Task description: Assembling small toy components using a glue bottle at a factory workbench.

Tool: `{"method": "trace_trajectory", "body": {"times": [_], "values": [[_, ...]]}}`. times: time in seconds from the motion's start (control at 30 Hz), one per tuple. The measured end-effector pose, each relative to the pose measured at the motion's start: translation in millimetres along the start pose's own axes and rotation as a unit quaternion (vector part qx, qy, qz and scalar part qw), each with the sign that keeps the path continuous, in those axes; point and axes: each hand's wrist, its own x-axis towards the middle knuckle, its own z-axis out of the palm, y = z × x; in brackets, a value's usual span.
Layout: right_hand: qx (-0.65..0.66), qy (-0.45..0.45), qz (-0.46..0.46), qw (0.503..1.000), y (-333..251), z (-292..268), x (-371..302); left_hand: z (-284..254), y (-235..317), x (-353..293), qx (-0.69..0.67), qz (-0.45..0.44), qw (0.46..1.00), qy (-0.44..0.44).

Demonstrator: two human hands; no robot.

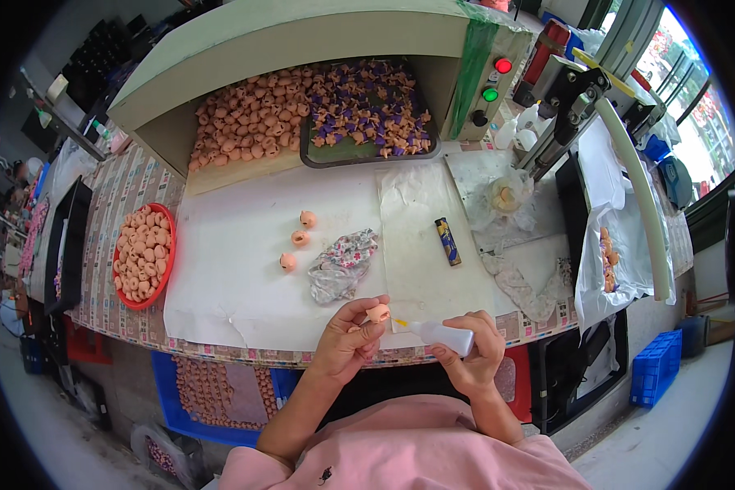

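Note:
Near the table's front edge, my left hand (345, 341) pinches a small peach-coloured doll head (378, 313) between thumb and fingers. My right hand (478, 355) is closed round a white squeeze bottle (446, 336), whose yellow tip points left, close to the doll head. Whether the tip touches the head I cannot tell. Beyond my left hand lies a crumpled flowered cloth (343, 268). Left of that cloth stand three loose doll heads, at the back (307, 219), middle (300, 238) and front (287, 261). A dark blue and gold tube-shaped thing (447, 242) lies farther back on the right.
Left, a red basin (171, 260) is heaped with doll heads. Under a pale hood (302, 39) lie more heads (249, 114) and a black tray (310, 157) of small peach and purple figures. A metal press (567, 114) stands at right. Below the table sits a blue crate (167, 400).

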Motion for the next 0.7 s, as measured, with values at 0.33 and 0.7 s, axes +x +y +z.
{"method": "trace_trajectory", "body": {"times": [0.33, 0.7], "values": [[0.003, 0.009, -0.019, 1.000, 3, 2, 1, 3, 2, -1, -0.005, -0.009, 1.000, 0.009], [0.043, 0.025, 0.023, 0.998, 14, 25, 12, -3, 12, -10, -0.051, -0.015, 0.998, -0.030]]}}
